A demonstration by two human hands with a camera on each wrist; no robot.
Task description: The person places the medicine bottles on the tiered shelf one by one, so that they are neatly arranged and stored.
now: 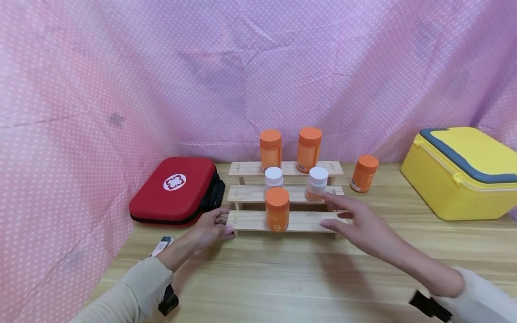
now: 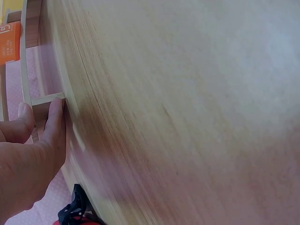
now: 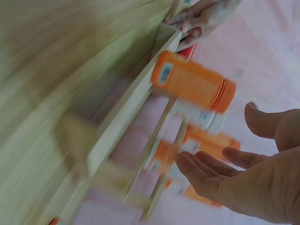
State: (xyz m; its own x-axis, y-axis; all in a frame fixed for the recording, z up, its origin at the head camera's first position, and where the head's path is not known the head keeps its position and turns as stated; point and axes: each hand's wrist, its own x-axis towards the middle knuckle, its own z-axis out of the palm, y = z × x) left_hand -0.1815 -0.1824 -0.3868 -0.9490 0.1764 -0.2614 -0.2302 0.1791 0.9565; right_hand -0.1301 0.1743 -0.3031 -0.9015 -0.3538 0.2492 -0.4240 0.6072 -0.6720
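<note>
A three-step wooden display rack (image 1: 246, 220) stands on the table. My left hand (image 1: 210, 229) pinches the left end of its lowest step, thumb above and fingers by the leg, as the left wrist view shows. An orange jar (image 1: 277, 213) sits upright on that step. Two white-capped bottles (image 1: 317, 179) stand on the middle step, and two orange jars (image 1: 309, 150) on the top one. Over the rack's right end hovers my right hand (image 1: 359, 220), thumb and fingers spread, holding nothing. Its fingertips overlap the right white-capped bottle in the head view; contact cannot be told.
Another orange jar (image 1: 364, 174) stands on the table right of the rack. Farther right is a yellow box (image 1: 456, 188) with a grey-edged lid. A red first-aid case (image 1: 173, 193) lies at the left. Behind everything hangs a pink dotted cloth (image 1: 258, 80).
</note>
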